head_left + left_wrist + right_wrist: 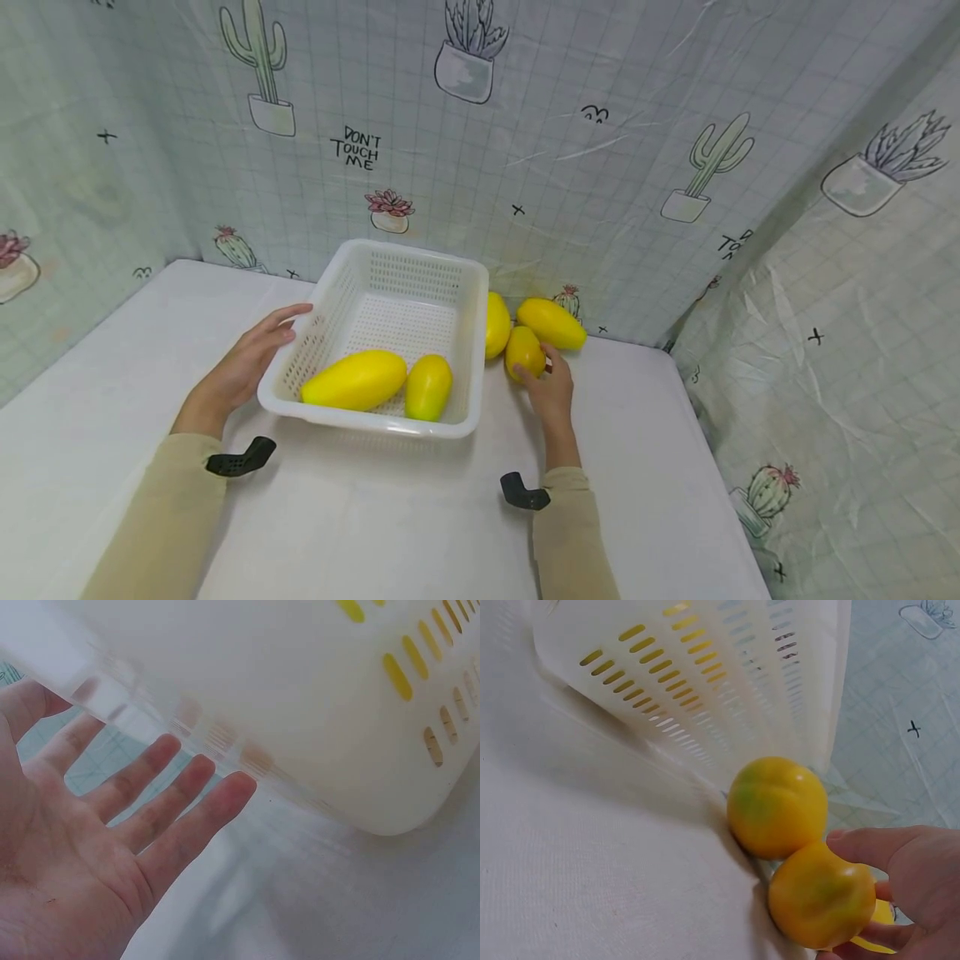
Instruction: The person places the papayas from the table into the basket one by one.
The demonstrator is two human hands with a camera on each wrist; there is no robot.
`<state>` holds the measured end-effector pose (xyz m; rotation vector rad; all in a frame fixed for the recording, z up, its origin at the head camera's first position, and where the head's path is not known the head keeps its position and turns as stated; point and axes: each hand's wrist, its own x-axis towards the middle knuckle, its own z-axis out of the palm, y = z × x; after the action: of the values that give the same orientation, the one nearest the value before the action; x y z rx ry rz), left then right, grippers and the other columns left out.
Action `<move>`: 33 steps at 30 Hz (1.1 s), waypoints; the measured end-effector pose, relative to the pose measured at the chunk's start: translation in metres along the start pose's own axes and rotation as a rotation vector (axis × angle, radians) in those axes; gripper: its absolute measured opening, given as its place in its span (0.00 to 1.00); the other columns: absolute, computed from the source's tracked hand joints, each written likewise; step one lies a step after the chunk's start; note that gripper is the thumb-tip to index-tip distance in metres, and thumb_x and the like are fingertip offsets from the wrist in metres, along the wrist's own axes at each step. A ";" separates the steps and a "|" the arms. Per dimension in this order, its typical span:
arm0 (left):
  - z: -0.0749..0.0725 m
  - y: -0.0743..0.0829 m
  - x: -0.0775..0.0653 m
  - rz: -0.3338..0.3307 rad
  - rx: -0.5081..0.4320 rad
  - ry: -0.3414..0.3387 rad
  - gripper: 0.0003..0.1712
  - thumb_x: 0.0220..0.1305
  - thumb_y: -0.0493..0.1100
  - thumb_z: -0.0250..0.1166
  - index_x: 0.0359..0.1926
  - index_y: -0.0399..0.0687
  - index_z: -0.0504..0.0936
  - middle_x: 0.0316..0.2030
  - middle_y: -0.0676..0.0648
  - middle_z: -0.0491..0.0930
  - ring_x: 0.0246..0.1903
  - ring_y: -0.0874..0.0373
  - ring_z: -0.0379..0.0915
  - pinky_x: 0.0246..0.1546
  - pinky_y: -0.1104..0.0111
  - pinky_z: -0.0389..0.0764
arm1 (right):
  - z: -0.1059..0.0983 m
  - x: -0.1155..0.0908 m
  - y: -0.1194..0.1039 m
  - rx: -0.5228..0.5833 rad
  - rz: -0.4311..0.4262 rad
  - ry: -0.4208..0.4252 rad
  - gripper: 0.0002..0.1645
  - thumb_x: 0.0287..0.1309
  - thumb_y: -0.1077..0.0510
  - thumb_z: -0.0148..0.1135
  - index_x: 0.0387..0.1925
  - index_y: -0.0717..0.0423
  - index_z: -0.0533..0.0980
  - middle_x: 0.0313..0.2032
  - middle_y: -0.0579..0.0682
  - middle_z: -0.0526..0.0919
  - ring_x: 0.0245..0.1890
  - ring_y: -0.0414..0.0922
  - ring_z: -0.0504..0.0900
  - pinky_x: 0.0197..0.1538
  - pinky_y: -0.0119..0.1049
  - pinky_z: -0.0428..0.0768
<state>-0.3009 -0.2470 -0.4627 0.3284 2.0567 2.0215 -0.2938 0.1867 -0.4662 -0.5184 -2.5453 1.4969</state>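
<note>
A white plastic basket (471, 367) with slotted walls holds a long yellow mango (354, 380) and a smaller yellow-green mango (428, 388) at its near end. My left hand (243, 362) is at the basket's left side, its extended fingertips right at the wall in the left wrist view. To the right of the basket, my right hand (553, 392) grips a small mango (523, 353) between thumb and fingers. Against that fruit lies another mango (777, 808), close beside the basket wall. A longer yellow mango (551, 323) lies just behind, partly hidden in the right wrist view.
The white table (360, 517) ends at the back against a patterned cloth curtain (540, 183) with cactus drawings. The curtain also hangs along both sides. Black wrist devices (242, 457) sit at both sleeve cuffs.
</note>
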 end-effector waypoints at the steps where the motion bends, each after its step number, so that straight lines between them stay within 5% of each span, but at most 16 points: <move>1: 0.000 0.000 0.000 -0.002 0.003 0.002 0.27 0.70 0.52 0.43 0.68 0.66 0.52 0.69 0.50 0.50 0.54 0.66 0.66 0.46 0.73 0.76 | 0.000 0.000 0.000 0.002 0.004 -0.005 0.39 0.51 0.48 0.65 0.63 0.41 0.61 0.65 0.49 0.60 0.61 0.50 0.63 0.63 0.48 0.66; 10: 0.003 0.000 -0.002 -0.010 0.008 0.016 0.27 0.70 0.52 0.43 0.68 0.67 0.52 0.69 0.49 0.50 0.54 0.67 0.67 0.46 0.74 0.76 | 0.001 0.001 0.003 0.041 -0.027 -0.009 0.42 0.49 0.50 0.66 0.65 0.41 0.58 0.64 0.49 0.61 0.60 0.51 0.63 0.61 0.49 0.68; 21: 0.002 -0.002 0.000 0.009 -0.016 -0.009 0.27 0.71 0.51 0.42 0.69 0.65 0.51 0.69 0.50 0.50 0.55 0.65 0.66 0.46 0.73 0.76 | 0.006 0.003 0.009 0.028 -0.062 -0.017 0.47 0.48 0.49 0.67 0.67 0.40 0.54 0.65 0.53 0.60 0.65 0.52 0.59 0.67 0.51 0.56; 33: 0.002 0.000 -0.002 -0.012 -0.009 0.010 0.27 0.70 0.52 0.43 0.68 0.67 0.52 0.69 0.49 0.50 0.55 0.66 0.65 0.46 0.74 0.76 | 0.010 0.006 0.011 0.043 -0.066 0.007 0.45 0.47 0.52 0.67 0.66 0.42 0.57 0.65 0.52 0.62 0.63 0.51 0.61 0.66 0.51 0.59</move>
<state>-0.2987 -0.2454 -0.4623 0.3041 2.0495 2.0287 -0.2996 0.1861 -0.4811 -0.4281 -2.4932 1.5209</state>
